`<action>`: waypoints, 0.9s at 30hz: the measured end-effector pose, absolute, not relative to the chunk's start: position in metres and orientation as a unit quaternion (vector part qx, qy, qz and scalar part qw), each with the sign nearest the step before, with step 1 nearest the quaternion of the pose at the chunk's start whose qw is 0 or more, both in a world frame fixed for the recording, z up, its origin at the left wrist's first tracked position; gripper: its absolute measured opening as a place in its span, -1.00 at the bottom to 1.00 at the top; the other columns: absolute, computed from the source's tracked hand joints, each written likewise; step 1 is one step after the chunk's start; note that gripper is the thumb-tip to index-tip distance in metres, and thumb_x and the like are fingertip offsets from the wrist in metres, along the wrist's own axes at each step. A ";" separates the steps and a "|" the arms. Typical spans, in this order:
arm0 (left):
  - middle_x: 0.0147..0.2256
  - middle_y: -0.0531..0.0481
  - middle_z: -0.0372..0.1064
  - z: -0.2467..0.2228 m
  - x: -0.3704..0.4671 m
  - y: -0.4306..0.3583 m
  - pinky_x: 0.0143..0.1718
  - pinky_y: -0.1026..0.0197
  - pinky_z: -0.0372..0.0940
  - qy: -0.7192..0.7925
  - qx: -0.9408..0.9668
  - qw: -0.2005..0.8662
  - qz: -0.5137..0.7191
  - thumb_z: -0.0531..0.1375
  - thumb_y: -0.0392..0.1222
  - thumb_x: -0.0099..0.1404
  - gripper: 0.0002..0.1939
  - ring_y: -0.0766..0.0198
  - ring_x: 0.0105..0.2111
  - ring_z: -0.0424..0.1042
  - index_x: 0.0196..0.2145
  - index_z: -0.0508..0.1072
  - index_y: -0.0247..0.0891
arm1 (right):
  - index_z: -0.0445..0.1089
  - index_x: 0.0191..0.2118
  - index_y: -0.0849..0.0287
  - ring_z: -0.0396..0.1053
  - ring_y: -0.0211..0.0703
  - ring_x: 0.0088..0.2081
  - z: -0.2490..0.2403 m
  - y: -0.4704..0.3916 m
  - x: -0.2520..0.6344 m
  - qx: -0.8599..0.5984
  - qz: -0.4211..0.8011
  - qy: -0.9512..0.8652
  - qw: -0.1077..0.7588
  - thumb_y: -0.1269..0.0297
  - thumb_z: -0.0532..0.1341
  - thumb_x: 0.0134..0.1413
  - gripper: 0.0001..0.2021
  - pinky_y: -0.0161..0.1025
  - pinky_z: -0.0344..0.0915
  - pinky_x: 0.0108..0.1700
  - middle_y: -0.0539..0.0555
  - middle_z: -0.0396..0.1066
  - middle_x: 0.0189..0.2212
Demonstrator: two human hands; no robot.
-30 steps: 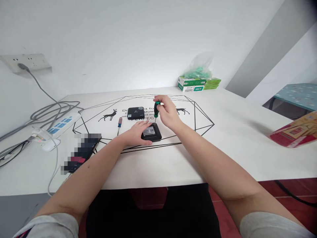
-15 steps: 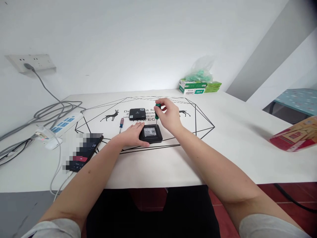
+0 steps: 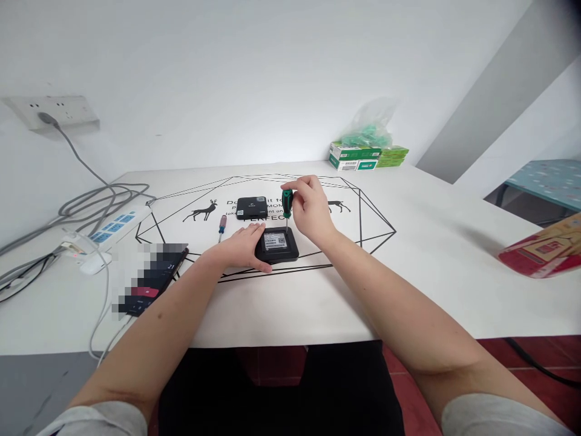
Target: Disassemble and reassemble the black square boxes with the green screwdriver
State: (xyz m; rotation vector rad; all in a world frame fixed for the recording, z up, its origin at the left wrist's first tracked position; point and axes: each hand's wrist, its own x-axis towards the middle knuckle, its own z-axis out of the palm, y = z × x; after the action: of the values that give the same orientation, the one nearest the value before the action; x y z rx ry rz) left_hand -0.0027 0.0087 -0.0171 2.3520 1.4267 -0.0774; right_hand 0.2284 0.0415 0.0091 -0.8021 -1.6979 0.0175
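Observation:
A black rectangular device with a white label lies on the white table mat. My left hand grips its left side, thumb at the front edge and fingers at the back corner. In my right hand is a green-and-black screwdriver, held upright with a fingertip on its top; the shaft comes down at the device's back right part. Behind the device sits a flat black box. A second, smaller screwdriver with a reddish handle lies left of that box.
A phone lies left of my left forearm, near a power strip with grey cables. Green-and-white boxes under a plastic bag stand at the back right. A red-and-tan package is at the far right.
The fingers of my right hand have shifted on the screwdriver, showing more of its handle. The thumb of my left hand sits slightly lower. The view has moved a little.

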 end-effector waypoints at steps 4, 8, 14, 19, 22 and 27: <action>0.61 -0.26 -0.40 -0.017 -0.003 0.008 0.52 -0.27 -0.10 0.507 0.838 0.201 -0.024 0.29 0.71 -0.03 0.60 -0.38 0.58 -0.29 0.63 -0.36 -0.19 | 0.51 -0.09 0.08 0.46 -0.05 -0.11 0.013 0.036 0.228 -0.348 0.040 -0.735 0.580 0.56 0.05 0.11 -0.61 -0.01 0.48 -0.01 0.14 0.47 -0.13; 0.61 -0.29 -0.38 -0.016 -0.002 0.007 0.51 -0.28 -0.10 0.509 0.837 0.202 -0.023 0.31 0.68 -0.02 0.59 -0.37 0.58 -0.27 0.63 -0.32 -0.21 | 0.42 -0.08 0.06 0.46 -0.03 -0.12 0.016 0.032 0.224 -0.377 0.103 -0.722 0.571 0.36 0.17 0.19 -0.80 -0.03 0.49 -0.12 0.14 0.49 -0.07; 0.61 -0.26 -0.35 -0.016 -0.003 0.007 0.51 -0.27 -0.07 0.511 0.834 0.206 -0.014 0.33 0.64 -0.02 0.56 -0.38 0.57 -0.24 0.63 -0.28 -0.20 | 0.30 -0.13 0.01 0.46 -0.07 -0.22 0.014 0.037 0.224 -0.420 0.154 -0.696 0.562 0.19 0.41 0.05 -0.67 -0.02 0.49 -0.14 0.02 0.53 -0.20; 0.61 -0.28 -0.34 -0.015 -0.002 0.006 0.50 -0.31 -0.08 0.508 0.836 0.206 -0.011 0.31 0.68 -0.03 0.57 -0.40 0.57 -0.24 0.63 -0.29 -0.17 | 0.31 0.01 0.02 0.57 -0.03 -0.17 0.013 0.034 0.225 -0.406 0.195 -0.702 0.552 0.26 0.25 0.21 -0.73 0.10 0.51 0.01 0.08 0.61 -0.12; 0.61 -0.27 -0.36 -0.014 -0.001 0.005 0.51 -0.30 -0.09 0.511 0.834 0.208 -0.018 0.31 0.68 -0.02 0.57 -0.38 0.57 -0.27 0.63 -0.30 -0.18 | 0.41 0.05 0.04 0.57 0.05 -0.04 0.013 0.033 0.226 -0.395 0.163 -0.722 0.544 0.32 0.16 0.23 -0.71 0.16 0.50 0.07 0.15 0.60 -0.03; 0.61 -0.28 -0.38 -0.013 0.000 0.005 0.52 -0.29 -0.11 0.514 0.834 0.201 -0.025 0.31 0.67 -0.01 0.57 -0.36 0.58 -0.28 0.63 -0.30 -0.21 | 0.55 -0.03 0.02 0.48 0.05 0.11 0.011 0.037 0.228 -0.320 0.072 -0.753 0.571 0.43 0.07 0.24 -0.64 0.15 0.46 0.18 0.18 0.50 0.02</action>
State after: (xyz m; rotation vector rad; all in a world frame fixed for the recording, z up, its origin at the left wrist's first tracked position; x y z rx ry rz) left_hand 0.0002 0.0053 -0.0133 2.3288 1.4349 -0.0711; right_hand 0.2279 0.0370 0.0111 -0.7507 -1.7670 0.1695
